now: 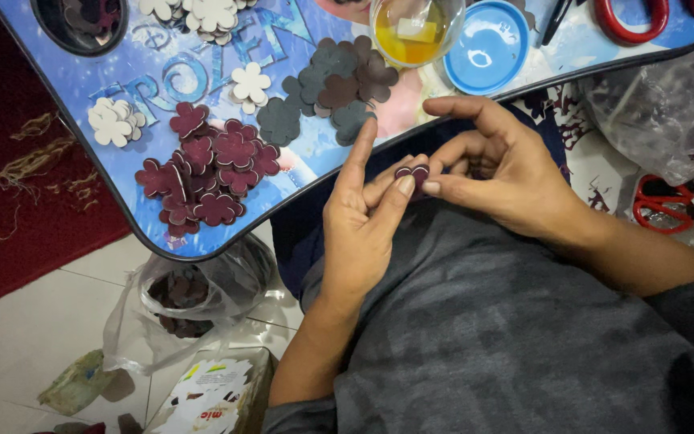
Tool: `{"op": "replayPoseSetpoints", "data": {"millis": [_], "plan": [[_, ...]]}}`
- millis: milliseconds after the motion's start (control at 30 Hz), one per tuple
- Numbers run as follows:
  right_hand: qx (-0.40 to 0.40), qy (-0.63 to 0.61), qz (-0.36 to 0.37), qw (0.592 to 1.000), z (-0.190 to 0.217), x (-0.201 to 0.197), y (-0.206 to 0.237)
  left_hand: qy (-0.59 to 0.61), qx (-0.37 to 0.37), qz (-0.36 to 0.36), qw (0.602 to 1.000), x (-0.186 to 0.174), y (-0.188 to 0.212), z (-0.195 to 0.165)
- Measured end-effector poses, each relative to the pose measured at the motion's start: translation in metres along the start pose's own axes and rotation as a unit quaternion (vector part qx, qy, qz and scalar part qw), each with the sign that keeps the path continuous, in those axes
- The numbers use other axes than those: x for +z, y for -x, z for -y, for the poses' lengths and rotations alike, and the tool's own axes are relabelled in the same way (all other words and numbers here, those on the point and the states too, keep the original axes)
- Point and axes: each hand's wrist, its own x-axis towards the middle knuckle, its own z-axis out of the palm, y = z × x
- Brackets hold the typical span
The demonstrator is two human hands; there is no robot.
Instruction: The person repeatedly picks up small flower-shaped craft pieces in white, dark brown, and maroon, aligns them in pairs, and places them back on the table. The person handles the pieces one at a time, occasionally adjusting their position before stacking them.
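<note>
Both hands are pinching one small maroon flower cutout [413, 174] just off the near edge of the blue lap tray [122, 80]. The left hand [363, 225] is gripping it with thumb and fingers, its forefinger pointing up over the tray's edge; the right hand [496, 173] is clenching the cutout's other side between thumb and fingertips. On the tray a pile of maroon flowers [206, 173] is lying, with grey flowers [331, 84], white flowers [114, 120] and a glass of yellow liquid [413, 32] farther in
</note>
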Motion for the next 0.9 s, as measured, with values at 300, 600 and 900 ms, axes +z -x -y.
{"op": "replayPoseSetpoints", "data": {"millis": [300,600,900], "plan": [[-0.006,-0.023,-0.014,1.000,-0.007,0.001,0.000,-0.073,0.032,-0.044,0.996,0.005,0.000,-0.006],[0.001,-0.035,-0.014,0.999,-0.008,0.004,0.000,-0.197,0.037,-0.078,0.977,0.004,0.002,-0.015],[-0.015,0.020,-0.024,0.999,-0.001,0.008,-0.001,-0.288,0.168,-0.187,0.924,-0.022,0.009,-0.054]]}}
